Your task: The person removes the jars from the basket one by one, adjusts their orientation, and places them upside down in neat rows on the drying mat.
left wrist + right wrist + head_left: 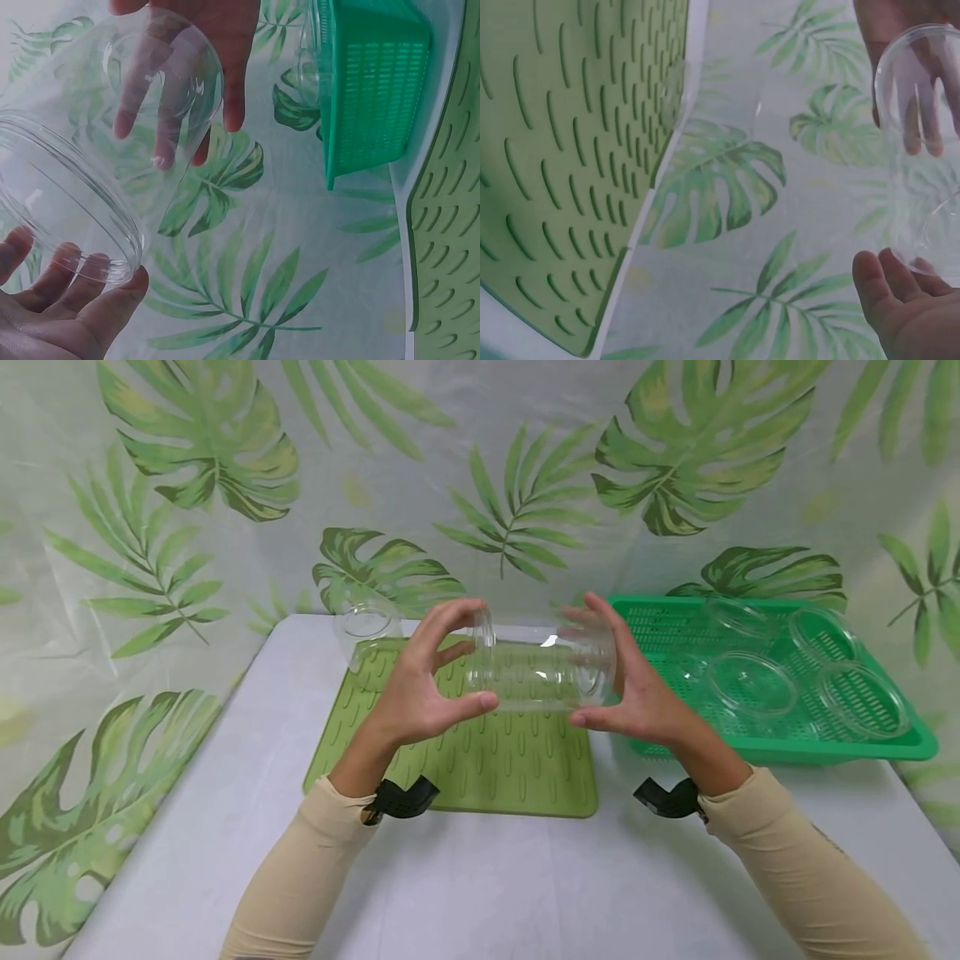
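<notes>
A clear jar (536,672) lies sideways in the air between my two hands, over the green mat. My left hand (420,689) grips it round the ridged mouth end, thumb below and fingers behind. At the other end, my right hand (637,689) holds the base, its thumb low and its fingers spread along the far side. In the left wrist view, the jar's threaded rim (112,217) rests against the left fingertips. The right wrist view catches part of the jar (904,195) at its right edge, with both hands around it.
A green ribbed mat (480,768) lies on the white table (480,877). Another clear jar (367,639) stands at the mat's back left corner. On the right, a green basket (765,747) contains several clear jars (750,685). A leaf-print sheet (525,518) hangs behind.
</notes>
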`<state>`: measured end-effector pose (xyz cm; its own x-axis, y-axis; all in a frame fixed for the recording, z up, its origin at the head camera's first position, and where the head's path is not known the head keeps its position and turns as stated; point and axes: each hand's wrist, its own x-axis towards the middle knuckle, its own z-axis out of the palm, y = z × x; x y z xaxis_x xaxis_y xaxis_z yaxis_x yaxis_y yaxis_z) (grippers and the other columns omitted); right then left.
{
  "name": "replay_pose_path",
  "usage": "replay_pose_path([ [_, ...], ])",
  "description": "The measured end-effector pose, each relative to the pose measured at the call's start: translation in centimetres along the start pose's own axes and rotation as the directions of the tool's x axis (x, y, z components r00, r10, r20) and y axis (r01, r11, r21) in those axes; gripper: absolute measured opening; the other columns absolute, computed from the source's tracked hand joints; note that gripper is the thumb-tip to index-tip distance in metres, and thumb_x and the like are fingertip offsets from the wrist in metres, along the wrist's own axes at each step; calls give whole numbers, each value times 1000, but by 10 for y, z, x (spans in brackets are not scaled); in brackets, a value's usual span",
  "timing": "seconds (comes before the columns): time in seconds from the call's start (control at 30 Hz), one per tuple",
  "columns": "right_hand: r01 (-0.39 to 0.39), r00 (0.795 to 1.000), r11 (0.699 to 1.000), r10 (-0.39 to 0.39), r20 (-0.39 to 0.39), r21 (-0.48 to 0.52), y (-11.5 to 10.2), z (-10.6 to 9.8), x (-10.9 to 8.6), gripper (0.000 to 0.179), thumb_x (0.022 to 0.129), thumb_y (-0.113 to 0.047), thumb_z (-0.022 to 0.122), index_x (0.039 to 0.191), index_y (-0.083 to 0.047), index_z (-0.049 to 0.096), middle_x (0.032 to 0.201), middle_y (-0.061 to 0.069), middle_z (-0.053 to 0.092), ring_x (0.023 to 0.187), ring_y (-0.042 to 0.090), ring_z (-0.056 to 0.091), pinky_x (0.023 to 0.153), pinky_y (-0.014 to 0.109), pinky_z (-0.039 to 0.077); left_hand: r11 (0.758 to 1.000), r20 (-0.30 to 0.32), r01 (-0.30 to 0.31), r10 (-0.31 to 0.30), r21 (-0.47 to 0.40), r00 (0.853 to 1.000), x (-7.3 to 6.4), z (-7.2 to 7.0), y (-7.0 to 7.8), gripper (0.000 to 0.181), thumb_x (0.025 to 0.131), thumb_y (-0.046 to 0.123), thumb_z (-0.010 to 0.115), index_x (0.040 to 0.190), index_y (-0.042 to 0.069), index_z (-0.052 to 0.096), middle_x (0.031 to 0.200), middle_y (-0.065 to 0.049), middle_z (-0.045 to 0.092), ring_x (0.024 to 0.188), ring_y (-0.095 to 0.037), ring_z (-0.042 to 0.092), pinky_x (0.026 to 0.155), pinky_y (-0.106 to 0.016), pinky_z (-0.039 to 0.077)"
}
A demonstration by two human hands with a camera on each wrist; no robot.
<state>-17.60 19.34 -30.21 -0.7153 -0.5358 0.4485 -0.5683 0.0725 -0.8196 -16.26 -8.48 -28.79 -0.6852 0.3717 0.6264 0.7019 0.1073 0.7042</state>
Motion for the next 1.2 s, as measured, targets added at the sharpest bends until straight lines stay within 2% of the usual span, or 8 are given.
replay_pose_path([
  [0.27,21,1000,999,-21,6,36,-2,1,0,122,68,12,79,160,-19,6,162,20,19,143,26,37,110,21,44,999,5,44,-44,-31,999,0,-1,0,100,78,67,71,148,3,39,146,-16,44,136,-26,46,108,-41,50],
  [0.53,32,999,999,-32,-8,-29,-4,1,3,128,65,11,85,160,-19,5,157,19,25,141,22,41,112,29,46,996,-3,57,-57,-74,998,1,-3,1,102,76,67,72,148,3,38,147,-16,43,137,-24,45,110,-44,48],
  [0.7,52,998,995,-48,-50,85,-4,1,7,124,64,9,85,160,-19,12,152,8,34,136,23,46,109,26,47,995,-10,59,-60,-82,998,3,-2,0,106,76,69,72,148,1,36,148,-17,42,137,-26,47,108,-45,50],
  [0.83,66,996,988,-58,-66,141,-5,0,8,121,67,-1,87,160,-18,12,152,10,32,136,23,45,108,25,47,988,-11,74,-76,-132,997,5,-1,-1,111,74,69,74,148,-2,33,150,-21,40,138,-30,45,109,-46,48],
  [0.93,70,996,973,-56,-72,218,-5,0,9,118,72,-18,89,160,-19,10,155,8,29,138,22,43,109,26,44,970,-12,99,-104,-221,994,6,1,-3,114,72,66,77,150,-3,29,152,-24,36,141,-33,42,112,-48,45],
  [1.0,61,997,960,-43,-68,274,-4,0,9,116,75,-24,88,160,-21,10,157,6,28,138,21,43,109,27,42,946,-10,117,-126,-301,992,6,3,-6,115,72,63,79,150,-4,27,154,-26,32,144,-37,37,114,-51,42],
  [1.13,27,999,951,-20,-26,308,-3,0,9,116,77,-16,86,161,-23,6,160,5,24,141,20,41,113,26,40,881,0,155,-173,-446,985,5,7,-11,117,72,58,82,151,-4,23,154,-29,28,145,-42,31,116,-56,37],
  [1.2,24,1000,954,-23,-7,300,-2,0,9,115,79,-13,84,161,-23,4,160,7,23,143,21,39,115,26,39,863,2,162,-183,-479,983,3,9,-12,117,72,57,82,152,-4,22,153,-29,28,145,-43,31,116,-58,36],
])
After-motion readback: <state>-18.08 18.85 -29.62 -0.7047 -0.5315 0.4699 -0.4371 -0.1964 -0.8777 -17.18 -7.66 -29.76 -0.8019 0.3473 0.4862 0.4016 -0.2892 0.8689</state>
